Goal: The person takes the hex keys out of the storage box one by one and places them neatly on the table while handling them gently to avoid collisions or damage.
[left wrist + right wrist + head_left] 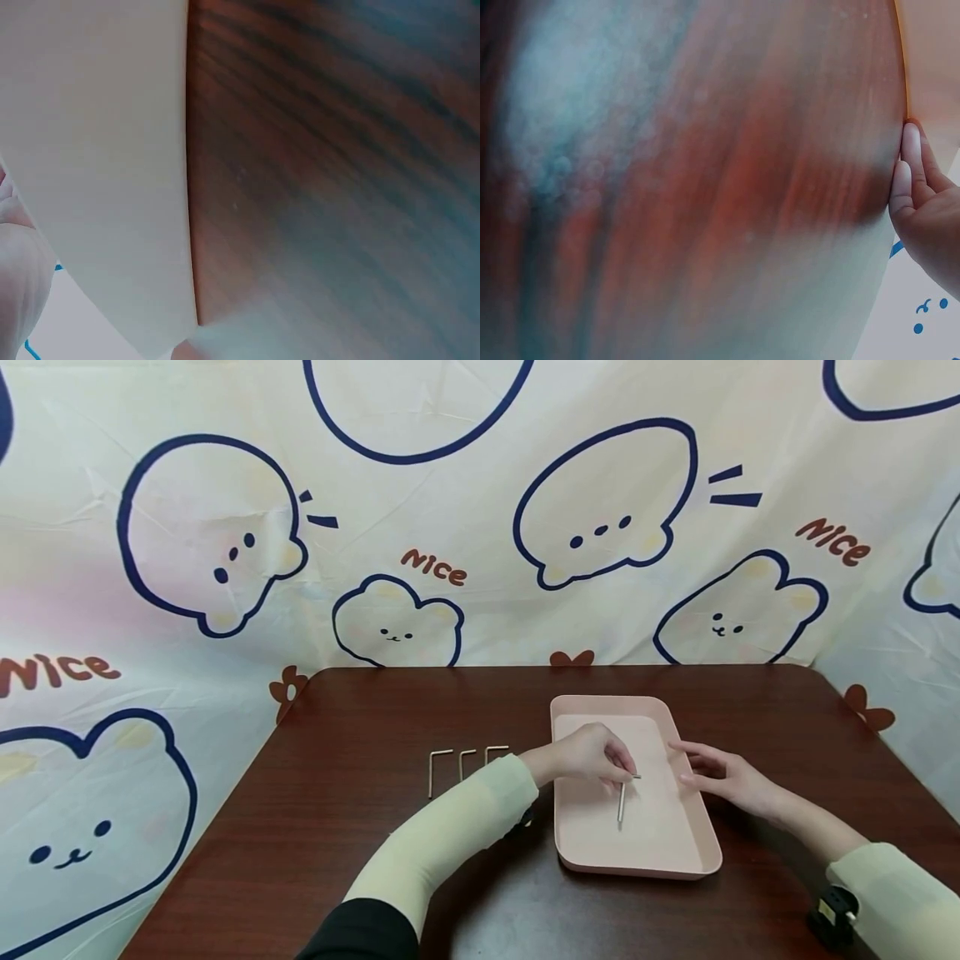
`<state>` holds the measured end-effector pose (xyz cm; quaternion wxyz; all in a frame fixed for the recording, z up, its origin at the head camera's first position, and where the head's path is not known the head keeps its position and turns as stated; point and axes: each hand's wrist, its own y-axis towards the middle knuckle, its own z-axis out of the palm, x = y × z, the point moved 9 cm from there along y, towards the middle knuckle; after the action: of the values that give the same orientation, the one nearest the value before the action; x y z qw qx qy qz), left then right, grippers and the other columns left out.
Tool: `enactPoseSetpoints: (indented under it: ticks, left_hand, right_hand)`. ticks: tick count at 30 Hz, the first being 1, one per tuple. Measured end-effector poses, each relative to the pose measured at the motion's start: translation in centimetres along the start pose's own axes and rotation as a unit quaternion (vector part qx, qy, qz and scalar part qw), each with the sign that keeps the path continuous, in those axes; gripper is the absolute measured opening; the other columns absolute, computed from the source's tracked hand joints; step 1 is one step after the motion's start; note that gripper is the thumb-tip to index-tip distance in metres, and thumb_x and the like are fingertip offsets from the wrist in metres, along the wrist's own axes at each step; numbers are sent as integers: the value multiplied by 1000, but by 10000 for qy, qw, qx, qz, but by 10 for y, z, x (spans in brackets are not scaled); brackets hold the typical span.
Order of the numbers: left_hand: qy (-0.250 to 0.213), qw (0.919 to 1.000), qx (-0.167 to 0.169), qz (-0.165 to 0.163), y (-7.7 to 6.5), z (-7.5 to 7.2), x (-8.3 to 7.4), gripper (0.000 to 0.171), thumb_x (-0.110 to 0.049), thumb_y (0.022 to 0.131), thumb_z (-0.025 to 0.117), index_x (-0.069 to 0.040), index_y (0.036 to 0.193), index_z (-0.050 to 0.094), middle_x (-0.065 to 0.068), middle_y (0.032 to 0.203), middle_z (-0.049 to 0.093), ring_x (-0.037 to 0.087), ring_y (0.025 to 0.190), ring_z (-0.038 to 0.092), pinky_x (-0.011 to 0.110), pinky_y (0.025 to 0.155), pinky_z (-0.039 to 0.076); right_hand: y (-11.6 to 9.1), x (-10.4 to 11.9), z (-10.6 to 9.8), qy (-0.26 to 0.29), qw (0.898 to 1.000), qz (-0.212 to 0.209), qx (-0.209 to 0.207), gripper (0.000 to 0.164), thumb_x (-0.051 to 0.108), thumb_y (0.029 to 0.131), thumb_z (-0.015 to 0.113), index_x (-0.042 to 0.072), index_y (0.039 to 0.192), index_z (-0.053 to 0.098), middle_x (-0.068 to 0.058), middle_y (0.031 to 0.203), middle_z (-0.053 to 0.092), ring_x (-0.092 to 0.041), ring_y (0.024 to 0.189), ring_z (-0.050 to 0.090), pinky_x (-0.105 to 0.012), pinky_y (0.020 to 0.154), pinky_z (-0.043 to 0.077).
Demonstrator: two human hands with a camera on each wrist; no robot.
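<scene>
My left hand (596, 755) is over the pink tray (675, 827), its thumb and fingers pinching an L-shaped hex key (621, 806) near the bend. The key's long arm points toward me, and its short arm sticks out to the right. Fingertips of my right hand (731, 781) touch the tray's right wall, with the fingers fairly straight; the right wrist view shows this hand (934, 217) against the tray's side. In the left wrist view, the tray's outer wall (97, 150) hides most of the left hand (19, 277).
Left of the tray, three hex keys lie in a row on the dark wooden table (345, 827): a left one (431, 772), a middle one (461, 765) and a right one (497, 747), partly behind the left sleeve (442, 827). A printed cloth (480, 510) hangs behind the table.
</scene>
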<state>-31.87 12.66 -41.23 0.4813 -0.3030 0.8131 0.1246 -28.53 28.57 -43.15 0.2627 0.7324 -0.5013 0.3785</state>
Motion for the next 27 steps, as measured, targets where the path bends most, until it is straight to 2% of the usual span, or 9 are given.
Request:
enactPoseSetpoints:
  ticks: [3, 8, 15, 20, 27]
  left_hand:
    - [-90, 10000, -17, 23, -5, -3, -3, 4, 3, 85, 71, 5, 88, 73, 5, 71, 70, 15, 66, 69, 22, 63, 54]
    - [-81, 9998, -139, 115, -12, -8, -8, 4, 3, 85, 71, 4, 88, 73, 6, 72, 70, 16, 66, 70, 22, 63, 54]
    - [-54, 9988, -482, 102, -19, -14, -10, 5, 3, 86, 71, 4, 90, 73, 4, 71, 69, 16, 66, 69, 21, 62, 54]
    - [-59, 9982, -589, 100, -25, -15, -15, 5, 3, 86, 70, 4, 90, 73, 4, 70, 68, 16, 65, 69, 21, 61, 54]
    - [55, 9979, -606, 209, -37, -22, -23, 8, 2, 87, 70, 5, 94, 73, 2, 71, 68, 14, 65, 69, 21, 61, 53]
  right_hand:
    - [0, -2, 1, 4, 10000, 95, 11, 57, 20, 96, 62, 1, 145, 40, -27, 130, 52, -15, 106, 55, -23, 80, 49]
    - [0, 0, 0, 17, 10000, 43, 18, 57, 18, 97, 62, 0, 145, 39, -27, 130, 52, -21, 107, 55, -23, 80, 49]
    - [0, 2, -1, 8, 10000, -17, -4, 57, 18, 96, 62, -1, 145, 39, -26, 127, 55, -16, 104, 56, -22, 80, 49]
    - [-1, 1, 1, -39, 10000, 87, 28, 57, 21, 97, 62, 0, 146, 39, -26, 128, 54, -16, 105, 55, -23, 80, 48]
    - [-1, 1, 0, -95, 9998, 173, 19, 58, 22, 97, 62, 2, 146, 39, -26, 130, 53, -27, 108, 54, -23, 80, 48]
